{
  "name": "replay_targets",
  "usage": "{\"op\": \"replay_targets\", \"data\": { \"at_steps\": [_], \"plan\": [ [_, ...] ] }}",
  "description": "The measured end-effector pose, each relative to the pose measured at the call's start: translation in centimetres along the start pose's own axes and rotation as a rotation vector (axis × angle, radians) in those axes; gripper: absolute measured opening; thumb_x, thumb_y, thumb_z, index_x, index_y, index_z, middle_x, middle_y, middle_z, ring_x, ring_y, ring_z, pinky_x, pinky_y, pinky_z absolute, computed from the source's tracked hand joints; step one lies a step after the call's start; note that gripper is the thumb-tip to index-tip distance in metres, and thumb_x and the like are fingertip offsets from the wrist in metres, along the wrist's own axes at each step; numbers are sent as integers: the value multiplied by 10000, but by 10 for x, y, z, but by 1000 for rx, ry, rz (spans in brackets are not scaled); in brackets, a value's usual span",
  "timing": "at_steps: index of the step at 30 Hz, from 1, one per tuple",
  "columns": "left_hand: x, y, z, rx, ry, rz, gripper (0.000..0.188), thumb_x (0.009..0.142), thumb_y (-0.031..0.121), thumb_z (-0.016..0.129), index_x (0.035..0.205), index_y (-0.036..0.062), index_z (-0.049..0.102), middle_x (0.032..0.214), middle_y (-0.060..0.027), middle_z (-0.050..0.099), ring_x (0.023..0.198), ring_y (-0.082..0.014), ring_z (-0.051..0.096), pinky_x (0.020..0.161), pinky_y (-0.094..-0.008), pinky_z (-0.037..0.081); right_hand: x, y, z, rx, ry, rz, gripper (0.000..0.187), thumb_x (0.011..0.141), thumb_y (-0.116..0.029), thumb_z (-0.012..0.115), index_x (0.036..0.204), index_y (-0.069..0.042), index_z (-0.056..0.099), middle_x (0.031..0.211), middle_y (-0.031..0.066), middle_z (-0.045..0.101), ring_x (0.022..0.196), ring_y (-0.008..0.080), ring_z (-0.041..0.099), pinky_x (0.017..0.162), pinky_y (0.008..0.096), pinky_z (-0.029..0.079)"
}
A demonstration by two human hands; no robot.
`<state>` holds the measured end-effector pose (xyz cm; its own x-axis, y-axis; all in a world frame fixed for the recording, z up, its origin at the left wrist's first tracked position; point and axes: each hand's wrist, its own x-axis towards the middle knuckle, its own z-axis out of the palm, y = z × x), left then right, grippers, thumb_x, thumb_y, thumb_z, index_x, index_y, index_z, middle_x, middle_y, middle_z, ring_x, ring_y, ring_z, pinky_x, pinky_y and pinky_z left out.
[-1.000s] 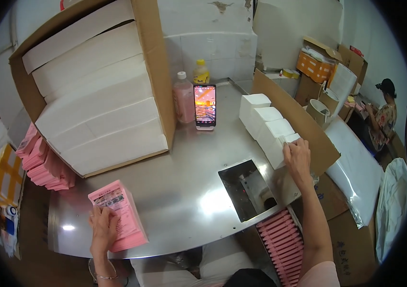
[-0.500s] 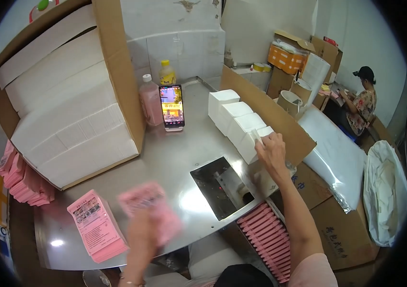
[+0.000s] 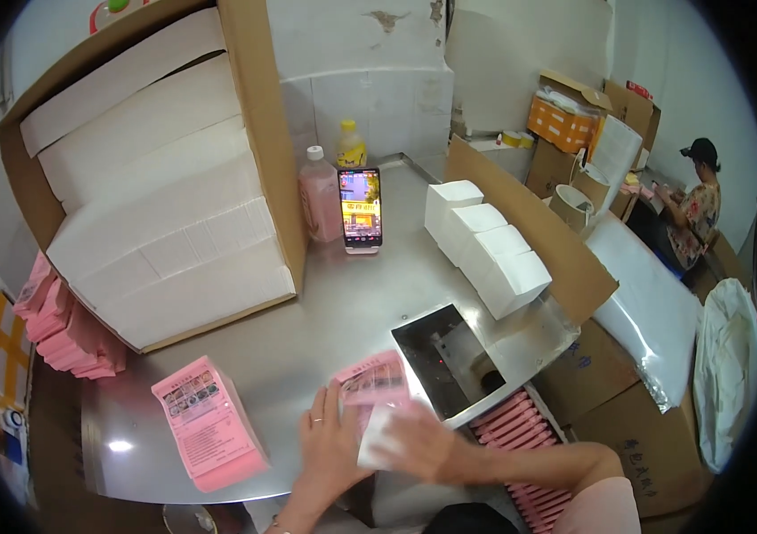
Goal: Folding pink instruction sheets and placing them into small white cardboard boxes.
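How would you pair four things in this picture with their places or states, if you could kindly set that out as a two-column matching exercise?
1. Phone
2. White paper stacks
3. Pink bottle
4. Right hand

A. in a row beside a cardboard flap
B. blurred, at a white piece
C. upright, screen lit
D. closed with a white cap

Right pairs: 1-C, 2-A, 3-D, 4-B.

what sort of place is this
Probably a small packing workshop: a large carton and rows of folded white paper stand on a metal table, beside a stack of printed pink packets.
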<state>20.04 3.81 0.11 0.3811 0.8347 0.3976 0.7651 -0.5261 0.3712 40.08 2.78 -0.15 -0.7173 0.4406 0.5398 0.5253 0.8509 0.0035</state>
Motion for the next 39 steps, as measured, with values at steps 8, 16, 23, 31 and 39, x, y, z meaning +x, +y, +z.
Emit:
{"op": "replay_targets", "data": {
  "at_steps": [8,16,23,31,39],
  "plan": [
    [9,15,10,169,117,-161,809,667,543,771,1307,91,568,1458,-262,388,1337,-496,347,997,-621,303,47,33,-9,355,75,162,213,750,-113,604,948,-40,640,833,128,616,802,301,620,905,487,486],
    [19,8,13,319,107,-222,514,765,456,707,1141,110,651,1229,-223,527,1088,-389,490,833,-528,359,-16,178,-69,-652,264,639,337,828,-154,694,1122,4,649,969,147,581,925,326,551,809,464,433],
    [18,11,-12,293,90,-59,526,750,503,731,1041,73,643,1090,-165,545,922,-337,513,700,-476,392,-20,196,-66,-501,293,752,151,848,-139,653,797,-11,714,806,133,595,836,310,560,733,427,458],
    [18,9,15,115,23,-109,410,822,308,705,1098,26,591,1046,-196,538,879,-353,540,737,-448,439,-30,189,-73,-467,344,774,228,798,-57,637,1010,-36,718,957,166,625,938,350,580,794,449,470],
    [19,7,-13,-25,-15,-84,730,641,425,798,1277,141,579,1000,-190,556,885,-354,568,724,-479,456,-2,-1,-20,-22,6,-160,406,808,-176,658,1177,-11,625,1224,266,547,1124,374,573,1020,644,390]
  ]
}}
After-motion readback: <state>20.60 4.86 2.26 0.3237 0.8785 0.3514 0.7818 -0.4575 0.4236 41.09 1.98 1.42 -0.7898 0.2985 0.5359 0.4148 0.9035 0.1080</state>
